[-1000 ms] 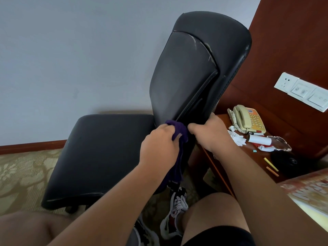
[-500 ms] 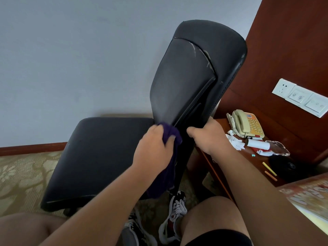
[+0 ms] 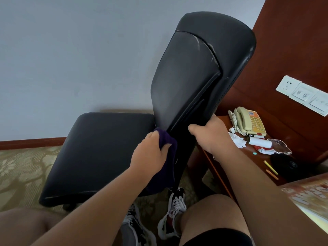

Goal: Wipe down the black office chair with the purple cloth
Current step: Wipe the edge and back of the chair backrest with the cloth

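The black office chair [image 3: 198,71] stands in front of me, its backrest tilted and its seat [image 3: 99,150] to the left. My left hand [image 3: 150,155] grips the purple cloth [image 3: 166,142] and presses it against the bottom of the backrest, where backrest and seat meet. The rest of the cloth hangs down below that hand. My right hand [image 3: 211,137] grips the lower right edge of the backrest, thumb on the near side, fingers curled behind it.
A wooden bedside table [image 3: 223,173] to the right carries a beige telephone [image 3: 248,121], crumpled tissue, a paper roll and small items. A wooden panel with white sockets [image 3: 305,96] rises behind it. My knees and sneakers [image 3: 174,208] are below the chair, on patterned carpet.
My left hand with the cloth has slid left and slightly down along the bottom of the backrest. The right hand keeps its hold on the backrest edge. The view has shifted slightly.
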Demonstrator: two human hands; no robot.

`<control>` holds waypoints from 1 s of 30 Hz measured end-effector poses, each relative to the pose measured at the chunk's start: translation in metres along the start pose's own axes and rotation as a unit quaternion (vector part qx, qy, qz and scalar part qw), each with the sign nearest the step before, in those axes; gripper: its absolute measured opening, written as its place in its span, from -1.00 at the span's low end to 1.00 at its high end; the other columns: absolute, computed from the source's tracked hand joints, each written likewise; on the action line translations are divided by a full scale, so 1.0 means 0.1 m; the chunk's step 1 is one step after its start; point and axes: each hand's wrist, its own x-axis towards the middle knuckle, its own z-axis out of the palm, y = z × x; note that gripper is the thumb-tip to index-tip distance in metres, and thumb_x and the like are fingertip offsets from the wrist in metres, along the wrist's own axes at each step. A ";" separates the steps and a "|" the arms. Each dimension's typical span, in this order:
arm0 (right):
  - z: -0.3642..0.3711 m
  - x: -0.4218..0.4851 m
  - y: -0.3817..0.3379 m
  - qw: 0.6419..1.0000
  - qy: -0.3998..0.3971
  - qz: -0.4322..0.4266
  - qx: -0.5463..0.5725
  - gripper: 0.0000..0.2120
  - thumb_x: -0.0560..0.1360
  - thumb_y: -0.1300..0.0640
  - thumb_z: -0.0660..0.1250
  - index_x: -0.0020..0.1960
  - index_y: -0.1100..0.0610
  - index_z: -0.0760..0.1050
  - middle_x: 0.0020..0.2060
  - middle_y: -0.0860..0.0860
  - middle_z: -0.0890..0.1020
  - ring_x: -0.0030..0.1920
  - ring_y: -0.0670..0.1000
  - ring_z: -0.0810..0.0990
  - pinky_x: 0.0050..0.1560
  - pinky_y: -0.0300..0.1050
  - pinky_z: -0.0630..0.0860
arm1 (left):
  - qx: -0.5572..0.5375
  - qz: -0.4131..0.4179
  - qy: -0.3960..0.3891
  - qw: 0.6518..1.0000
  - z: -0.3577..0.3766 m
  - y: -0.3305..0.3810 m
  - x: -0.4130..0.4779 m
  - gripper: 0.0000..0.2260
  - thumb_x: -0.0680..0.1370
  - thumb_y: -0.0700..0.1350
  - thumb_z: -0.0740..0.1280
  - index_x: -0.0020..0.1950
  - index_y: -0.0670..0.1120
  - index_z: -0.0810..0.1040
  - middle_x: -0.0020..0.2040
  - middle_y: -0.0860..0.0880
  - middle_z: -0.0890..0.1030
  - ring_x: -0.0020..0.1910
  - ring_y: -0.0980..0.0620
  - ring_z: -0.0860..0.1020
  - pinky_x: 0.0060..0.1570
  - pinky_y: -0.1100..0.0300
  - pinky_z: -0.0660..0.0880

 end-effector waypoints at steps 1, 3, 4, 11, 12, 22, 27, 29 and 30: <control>0.00 0.00 0.00 1.000 -0.002 0.000 -0.001 -0.79 0.47 0.20 0.40 0.05 0.05 0.45 -0.22 0.02 0.61 -0.31 -0.07 0.59 -0.54 -0.38 0.38 | 0.013 -0.013 -0.009 1.000 0.03 -0.05 -0.04 -0.84 0.61 0.07 0.32 -0.03 0.04 0.39 -0.04 0.09 0.49 -0.11 0.04 0.54 -0.09 0.07 0.54; 0.00 0.00 -0.01 1.000 -0.003 -0.004 -0.006 -0.78 0.47 0.20 0.40 0.08 0.07 0.46 -0.19 0.00 0.61 -0.26 -0.08 0.59 -0.54 -0.42 0.36 | 0.023 -0.031 -0.020 0.999 0.07 -0.10 -0.07 -0.83 0.61 0.07 0.31 -0.05 0.04 0.37 -0.06 0.10 0.48 -0.14 0.05 0.54 -0.15 0.13 0.50; -0.01 0.00 -0.01 1.000 -0.004 -0.006 -0.006 -0.78 0.47 0.20 0.40 0.08 0.09 0.47 -0.19 0.00 0.60 -0.25 -0.07 0.58 -0.55 -0.43 0.36 | 0.022 -0.034 -0.022 0.999 0.07 -0.10 -0.08 -0.83 0.61 0.06 0.32 -0.06 0.05 0.36 -0.07 0.11 0.47 -0.15 0.07 0.53 -0.17 0.15 0.49; -0.01 0.01 -0.02 1.000 0.002 -0.012 -0.005 -0.78 0.46 0.20 0.41 0.07 0.10 0.45 -0.17 0.01 0.61 -0.22 -0.07 0.59 -0.54 -0.44 0.34 | -0.004 0.021 0.015 1.000 -0.22 0.24 0.12 -0.84 0.58 0.03 0.36 -0.06 -0.02 0.47 -0.10 0.06 0.52 -0.16 0.03 0.54 -0.11 -0.02 0.57; -0.01 0.01 -0.02 1.000 0.001 -0.013 -0.008 -0.79 0.47 0.20 0.41 0.05 0.10 0.44 -0.18 0.01 0.60 -0.24 -0.06 0.58 -0.55 -0.44 0.33 | -0.019 0.046 0.030 0.998 -0.30 0.35 0.17 -0.85 0.59 0.01 0.35 -0.06 -0.03 0.47 -0.11 0.04 0.53 -0.16 0.02 0.55 -0.10 -0.02 0.56; -0.05 0.01 -0.03 0.998 -0.035 -0.049 -0.031 -0.86 0.45 0.26 0.39 -0.17 0.09 0.45 -0.19 0.11 0.57 -0.25 0.06 0.57 -0.27 -0.03 0.51 | -0.035 0.138 0.074 0.987 -0.41 0.77 0.46 -0.77 0.61 0.05 0.31 0.04 -0.11 0.44 -0.04 0.02 0.49 -0.11 -0.01 0.55 -0.05 -0.06 0.55; -0.02 0.03 0.00 0.999 -0.012 -0.028 -0.030 -0.80 0.47 0.17 0.42 -0.02 0.02 0.41 -0.14 0.01 0.61 -0.15 0.04 0.63 -0.31 -0.19 0.46 | -0.034 0.077 0.067 0.994 -0.12 0.24 0.18 -0.81 0.61 0.06 0.31 0.09 -0.03 0.47 0.01 0.04 0.52 -0.09 -0.04 0.57 -0.05 -0.08 0.56; -0.02 0.02 0.01 0.999 -0.012 -0.025 -0.032 -0.77 0.48 0.17 0.41 0.07 0.04 0.42 -0.14 -0.03 0.60 -0.16 -0.01 0.62 -0.34 -0.25 0.42 | -0.025 0.040 0.050 0.998 -0.02 0.08 0.08 -0.85 0.61 0.07 0.31 0.06 0.02 0.44 0.00 0.07 0.51 -0.09 -0.03 0.57 -0.06 -0.06 0.56; -0.03 0.02 0.00 0.999 -0.014 -0.025 -0.033 -0.76 0.48 0.17 0.40 0.09 0.05 0.43 -0.15 -0.04 0.60 -0.17 -0.04 0.60 -0.37 -0.29 0.40 | -0.022 0.020 0.039 0.999 0.03 0.02 0.03 -0.87 0.61 0.06 0.31 0.04 0.04 0.42 -0.01 0.08 0.51 -0.09 -0.02 0.56 -0.07 -0.04 0.56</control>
